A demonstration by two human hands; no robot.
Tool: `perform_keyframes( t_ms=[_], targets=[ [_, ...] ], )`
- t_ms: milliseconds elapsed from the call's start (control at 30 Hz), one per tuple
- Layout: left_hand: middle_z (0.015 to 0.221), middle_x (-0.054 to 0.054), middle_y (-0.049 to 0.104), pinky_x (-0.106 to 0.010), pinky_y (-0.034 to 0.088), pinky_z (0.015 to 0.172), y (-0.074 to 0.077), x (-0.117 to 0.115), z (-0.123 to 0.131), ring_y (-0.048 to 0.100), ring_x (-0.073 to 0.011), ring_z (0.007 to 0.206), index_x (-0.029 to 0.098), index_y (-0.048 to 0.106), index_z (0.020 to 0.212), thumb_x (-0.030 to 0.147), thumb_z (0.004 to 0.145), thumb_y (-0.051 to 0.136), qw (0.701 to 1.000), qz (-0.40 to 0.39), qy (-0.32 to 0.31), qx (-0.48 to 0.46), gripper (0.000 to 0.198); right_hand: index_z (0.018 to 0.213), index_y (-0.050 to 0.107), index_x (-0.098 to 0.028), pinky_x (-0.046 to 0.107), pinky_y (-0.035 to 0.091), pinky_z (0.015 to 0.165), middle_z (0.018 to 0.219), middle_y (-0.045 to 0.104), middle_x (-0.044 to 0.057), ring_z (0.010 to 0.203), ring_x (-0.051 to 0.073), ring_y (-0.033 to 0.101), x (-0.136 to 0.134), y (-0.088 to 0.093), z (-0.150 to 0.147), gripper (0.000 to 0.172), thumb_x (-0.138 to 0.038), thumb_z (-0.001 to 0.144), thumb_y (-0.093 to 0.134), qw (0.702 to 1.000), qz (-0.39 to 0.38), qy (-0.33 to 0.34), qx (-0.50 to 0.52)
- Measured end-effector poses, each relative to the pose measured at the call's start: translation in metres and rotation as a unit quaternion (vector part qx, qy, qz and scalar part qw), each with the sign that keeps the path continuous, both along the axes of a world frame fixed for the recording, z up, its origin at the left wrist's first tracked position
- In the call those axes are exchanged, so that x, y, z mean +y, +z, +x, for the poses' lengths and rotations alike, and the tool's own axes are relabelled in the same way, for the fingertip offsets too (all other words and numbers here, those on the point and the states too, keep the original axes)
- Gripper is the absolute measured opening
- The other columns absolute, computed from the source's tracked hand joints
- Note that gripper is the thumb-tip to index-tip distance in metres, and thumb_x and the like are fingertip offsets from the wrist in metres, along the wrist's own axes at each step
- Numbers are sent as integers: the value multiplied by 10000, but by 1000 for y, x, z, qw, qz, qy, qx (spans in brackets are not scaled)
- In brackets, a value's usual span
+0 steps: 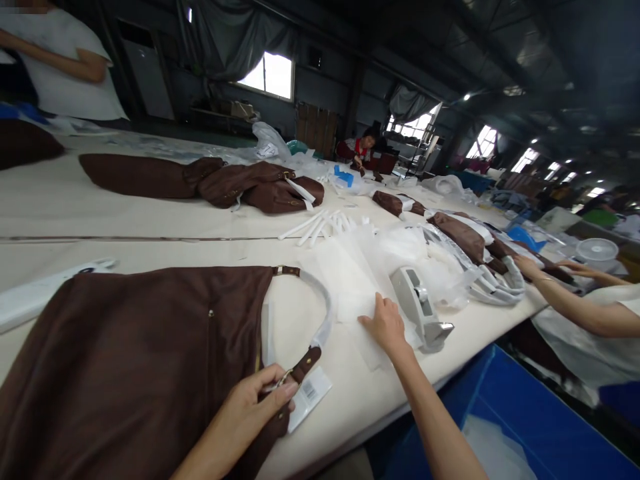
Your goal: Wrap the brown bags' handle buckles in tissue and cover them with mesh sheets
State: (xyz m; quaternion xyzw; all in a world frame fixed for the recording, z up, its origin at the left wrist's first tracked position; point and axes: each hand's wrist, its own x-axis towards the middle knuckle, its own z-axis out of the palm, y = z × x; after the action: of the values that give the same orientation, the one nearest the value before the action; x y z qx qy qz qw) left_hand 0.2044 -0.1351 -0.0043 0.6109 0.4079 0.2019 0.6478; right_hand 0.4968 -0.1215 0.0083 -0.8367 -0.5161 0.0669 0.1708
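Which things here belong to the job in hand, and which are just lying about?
Job, it seems:
brown bag, left hand on its strap
thin white sheets, at right hand
probably the tape dispenser

Lying about, apparently:
farther brown bags
blue piece

No text readable; barcode (311, 392) on white tag (303, 415) too small

Blue container (560, 417), lower right; bright window (275, 77) behind (grey curtain (227, 43) draped above).
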Motion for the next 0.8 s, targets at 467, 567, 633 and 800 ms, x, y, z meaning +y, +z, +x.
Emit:
perform_keyframes(
  t_ms=[467, 567, 633, 800],
  targets=[
    [1005, -54, 679, -309, 446, 872, 26, -14, -18, 597, -237, 964, 181, 657, 1059, 491, 856, 614, 996, 57, -67, 0, 373, 738, 481, -225, 344, 427, 804, 868, 576, 35, 902, 237, 556, 4, 4, 22, 272, -215, 615, 724, 971, 135, -45, 193],
    [1018, -48, 677, -310, 440, 888, 18, -14, -20, 591, -235, 971, 192, 662, 1054, 479, 875, 606, 996, 79, -34, 2, 342, 717, 400, -240, 298, 439, 649, 699, 507, -30, 681, 168, 533, -25, 11, 17, 241, -310, 701, 630, 945, 199, -72, 250],
    [1019, -46, 685, -315, 431, 905, 13, -15, -20, 594, -236, 978, 199, 665, 1051, 470, 890, 593, 996, 85, -16, 4, 324, 739, 387, -249, 256, 387, 514, 591, 422, -80, 536, 132, 457, -54, 12, 7, 318, -380, 664, 666, 894, 242, -122, 357],
    [1017, -50, 700, -322, 438, 919, 10, -17, -18, 604, -248, 986, 202, 676, 1043, 482, 894, 579, 996, 89, -3, 18, 332, 827, 483, -239, 211, 289, 407, 527, 526, -89, 429, 110, 448, -117, -4, -46, 520, -410, 519, 866, 746, 200, -170, 612]
  ],
)
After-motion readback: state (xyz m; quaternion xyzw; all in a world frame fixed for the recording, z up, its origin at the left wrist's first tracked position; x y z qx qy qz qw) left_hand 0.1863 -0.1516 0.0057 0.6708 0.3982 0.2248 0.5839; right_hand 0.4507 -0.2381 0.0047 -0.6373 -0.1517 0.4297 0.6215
